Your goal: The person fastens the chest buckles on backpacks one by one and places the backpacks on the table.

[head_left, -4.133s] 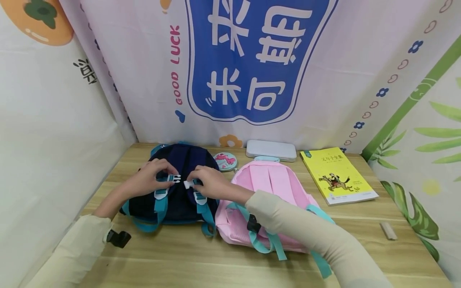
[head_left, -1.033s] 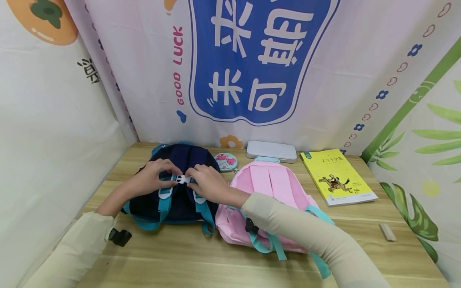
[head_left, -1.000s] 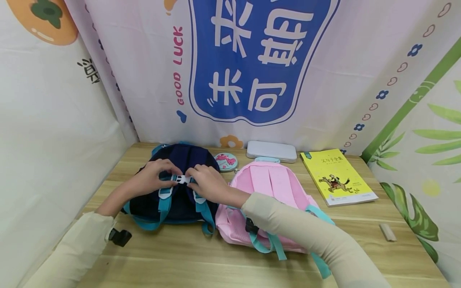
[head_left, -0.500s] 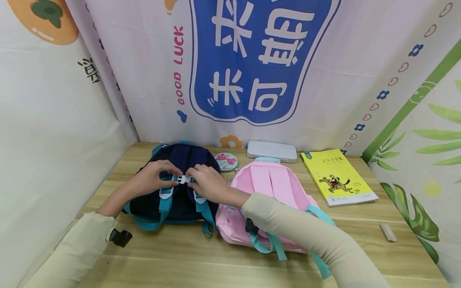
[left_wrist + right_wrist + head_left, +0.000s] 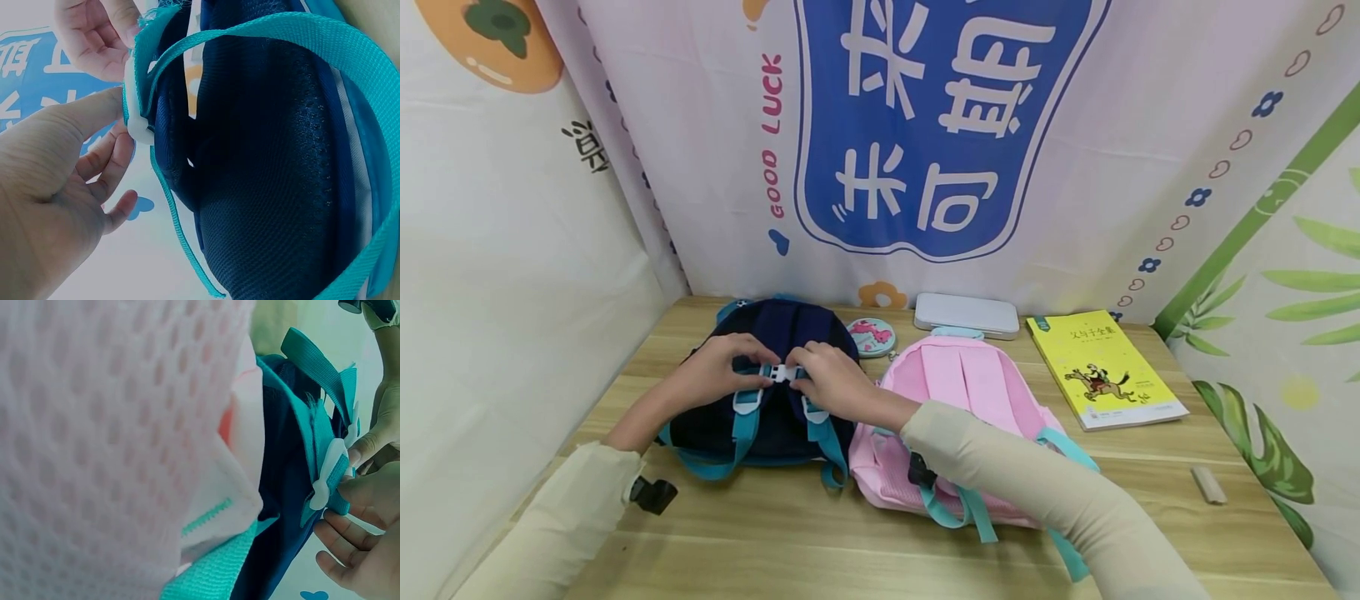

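A dark navy backpack (image 5: pixel 775 442) with teal straps lies at the left of the table. Over it, my two hands meet at a white side-release buckle (image 5: pixel 782 373) on the teal webbing. My left hand (image 5: pixel 721 367) pinches the pronged half between thumb and fingertips. From the other side my right hand (image 5: pixel 833 379) pinches the socket half. The two halves are together; whether they are fully locked I cannot tell. White strap adjusters (image 5: pixel 747 403) sit just below the left fingers. In the left wrist view, a teal strap (image 5: pixel 300 28) loops beside the left hand (image 5: pixel 56 162).
A pink backpack (image 5: pixel 966 379) with mint straps lies right of the navy one, partly under my right forearm. Behind stand a round pink-and-mint case (image 5: pixel 872 336) and a white flat box (image 5: pixel 966 314). A yellow book (image 5: pixel 1101 367) and small pale bar (image 5: pixel 1208 483) lie right.
About four seconds ago the buckle halves were apart; they have since been brought together between my hands. Over the last second the hands have barely moved.
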The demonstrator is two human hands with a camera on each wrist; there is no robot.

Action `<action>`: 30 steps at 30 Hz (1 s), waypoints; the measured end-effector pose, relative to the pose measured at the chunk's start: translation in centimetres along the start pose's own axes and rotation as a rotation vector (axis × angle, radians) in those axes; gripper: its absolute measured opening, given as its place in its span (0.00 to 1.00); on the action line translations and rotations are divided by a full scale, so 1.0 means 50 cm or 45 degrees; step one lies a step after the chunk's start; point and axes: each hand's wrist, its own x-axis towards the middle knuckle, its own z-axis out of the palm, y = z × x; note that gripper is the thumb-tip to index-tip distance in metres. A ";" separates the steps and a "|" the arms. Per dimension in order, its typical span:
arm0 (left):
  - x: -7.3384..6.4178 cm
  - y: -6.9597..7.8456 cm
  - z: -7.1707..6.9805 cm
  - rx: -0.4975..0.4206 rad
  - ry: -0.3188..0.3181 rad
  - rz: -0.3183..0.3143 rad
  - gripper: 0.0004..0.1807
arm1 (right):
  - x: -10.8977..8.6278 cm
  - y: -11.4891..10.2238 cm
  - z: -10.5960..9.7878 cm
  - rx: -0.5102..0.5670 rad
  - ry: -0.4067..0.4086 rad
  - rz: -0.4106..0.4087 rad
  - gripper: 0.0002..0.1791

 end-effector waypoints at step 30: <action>0.007 0.004 0.002 -0.035 0.062 0.030 0.14 | 0.004 -0.002 -0.015 0.169 0.009 0.033 0.10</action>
